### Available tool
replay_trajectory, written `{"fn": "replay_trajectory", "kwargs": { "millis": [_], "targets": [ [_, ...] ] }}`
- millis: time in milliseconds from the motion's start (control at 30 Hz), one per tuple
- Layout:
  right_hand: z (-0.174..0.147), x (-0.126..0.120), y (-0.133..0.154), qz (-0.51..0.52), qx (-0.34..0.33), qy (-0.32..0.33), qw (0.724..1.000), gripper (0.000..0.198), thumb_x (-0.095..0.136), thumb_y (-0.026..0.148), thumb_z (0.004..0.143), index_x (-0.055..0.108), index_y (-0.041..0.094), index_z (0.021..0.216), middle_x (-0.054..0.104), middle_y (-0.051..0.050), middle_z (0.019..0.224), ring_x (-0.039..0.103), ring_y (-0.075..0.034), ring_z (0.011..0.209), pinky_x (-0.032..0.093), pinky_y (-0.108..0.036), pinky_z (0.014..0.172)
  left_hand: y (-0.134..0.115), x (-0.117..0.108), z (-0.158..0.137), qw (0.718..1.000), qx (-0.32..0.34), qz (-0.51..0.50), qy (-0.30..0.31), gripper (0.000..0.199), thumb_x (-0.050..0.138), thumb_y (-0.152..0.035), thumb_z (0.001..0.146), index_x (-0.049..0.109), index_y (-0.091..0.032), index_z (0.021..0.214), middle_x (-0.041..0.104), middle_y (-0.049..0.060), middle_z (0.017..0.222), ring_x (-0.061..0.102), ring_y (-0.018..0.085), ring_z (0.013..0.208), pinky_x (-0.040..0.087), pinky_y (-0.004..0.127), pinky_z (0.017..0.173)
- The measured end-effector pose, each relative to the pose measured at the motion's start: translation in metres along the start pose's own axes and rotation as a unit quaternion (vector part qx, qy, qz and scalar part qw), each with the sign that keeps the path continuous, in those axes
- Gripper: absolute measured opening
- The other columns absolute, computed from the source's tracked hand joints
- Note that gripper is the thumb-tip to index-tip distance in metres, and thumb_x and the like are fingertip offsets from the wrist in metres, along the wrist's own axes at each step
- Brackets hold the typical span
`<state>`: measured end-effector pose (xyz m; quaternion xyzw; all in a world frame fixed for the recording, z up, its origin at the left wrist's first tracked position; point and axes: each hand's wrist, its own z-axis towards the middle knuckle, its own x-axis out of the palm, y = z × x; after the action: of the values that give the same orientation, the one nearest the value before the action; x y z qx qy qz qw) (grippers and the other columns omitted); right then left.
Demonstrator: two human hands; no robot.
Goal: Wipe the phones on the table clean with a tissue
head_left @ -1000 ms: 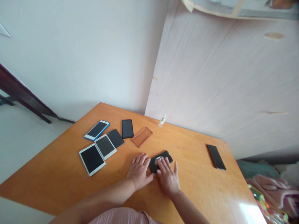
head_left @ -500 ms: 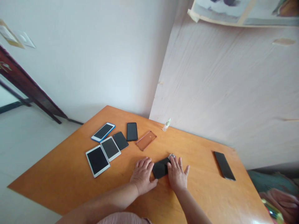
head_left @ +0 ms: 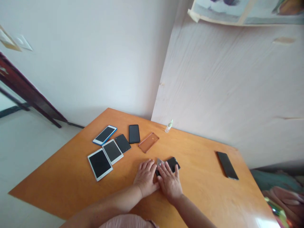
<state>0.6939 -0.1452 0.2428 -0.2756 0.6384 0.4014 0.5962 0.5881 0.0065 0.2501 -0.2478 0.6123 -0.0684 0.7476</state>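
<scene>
A black smartphone [head_left: 173,164] lies face up on the wooden table, partly covered by my hands. My left hand [head_left: 146,178] grips its left end, with the thumb along the near edge and the fingers at the far side. My right hand [head_left: 169,183] presses flat fingers onto the left half of the screen, holding a small pale grey cloth [head_left: 159,161] under them. Only a corner of that cloth shows past the fingertips. Beyond the phone lies a clear brownish phone case [head_left: 148,142]. A small spray bottle [head_left: 168,126] with a greenish top stands near the wall.
On the left lie a white tablet [head_left: 100,165], a second white tablet [head_left: 112,151], a dark phone [head_left: 123,143], a black phone [head_left: 134,134] and a blue-edged white device [head_left: 104,135]. Another black phone [head_left: 227,165] rests at the right. A wall borders the table's far edge.
My right hand has slid left along the phone with the cloth, uncovering the phone's right end. My left hand has stayed at the left end.
</scene>
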Motion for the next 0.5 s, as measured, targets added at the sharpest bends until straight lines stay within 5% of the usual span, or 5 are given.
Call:
{"fn": "replay_trajectory", "kwargs": {
  "millis": [67, 233, 300, 400, 500],
  "targets": [
    [-0.001, -0.002, 0.002, 0.011, -0.024, 0.009, 1.000, 0.045, 0.036, 0.041, 0.102, 0.044, 0.036, 0.146, 0.046, -0.001, 0.150, 0.027, -0.024, 0.147, -0.003, -0.060, 0.118, 0.000, 0.000, 0.000, 1.000, 0.002, 0.000, -0.001, 0.054, 0.065, -0.043, 0.075, 0.054, -0.025, 0.125, 0.052, 0.010, 0.140, 0.040, 0.032, 0.135, 0.026, 0.051, 0.114],
    [0.009, -0.011, -0.013, -0.025, 0.182, -0.021, 0.983, 0.046, 0.032, 0.036, 0.103, 0.045, 0.027, 0.146, 0.042, -0.006, 0.153, 0.020, -0.031, 0.148, -0.003, -0.071, 0.112, 0.001, 0.000, 0.001, 1.000, 0.003, 0.002, 0.007, 0.061, 0.069, -0.043, 0.071, 0.053, -0.023, 0.126, 0.050, 0.012, 0.141, 0.038, 0.033, 0.136, 0.026, 0.052, 0.114],
    [0.006, -0.011, -0.007, -0.008, 0.141, -0.010, 0.990, 0.046, 0.031, 0.037, 0.103, 0.046, 0.028, 0.145, 0.042, -0.005, 0.152, 0.022, -0.029, 0.148, -0.004, -0.068, 0.114, 0.002, 0.001, 0.001, 1.000, 0.005, 0.002, 0.008, 0.058, 0.067, -0.042, 0.072, 0.053, -0.023, 0.126, 0.051, 0.012, 0.141, 0.039, 0.033, 0.136, 0.026, 0.052, 0.113],
    [-0.002, -0.008, 0.005, 0.029, -0.013, 0.024, 0.999, 0.045, 0.033, 0.041, 0.103, 0.044, 0.034, 0.146, 0.044, -0.001, 0.151, 0.027, -0.023, 0.147, -0.007, -0.059, 0.118, 0.004, 0.002, 0.001, 1.000, 0.010, -0.003, 0.007, 0.055, 0.065, -0.039, 0.074, 0.054, -0.024, 0.125, 0.051, 0.011, 0.140, 0.039, 0.032, 0.136, 0.027, 0.051, 0.113],
    [-0.003, -0.008, 0.001, 0.011, 0.029, 0.012, 0.999, 0.044, 0.034, 0.040, 0.103, 0.044, 0.034, 0.146, 0.045, -0.001, 0.151, 0.026, -0.025, 0.147, -0.007, -0.063, 0.116, 0.005, 0.002, 0.001, 1.000, 0.011, -0.002, 0.006, 0.056, 0.066, -0.040, 0.074, 0.053, -0.023, 0.127, 0.051, 0.011, 0.141, 0.039, 0.033, 0.136, 0.027, 0.051, 0.113]
  ]
}}
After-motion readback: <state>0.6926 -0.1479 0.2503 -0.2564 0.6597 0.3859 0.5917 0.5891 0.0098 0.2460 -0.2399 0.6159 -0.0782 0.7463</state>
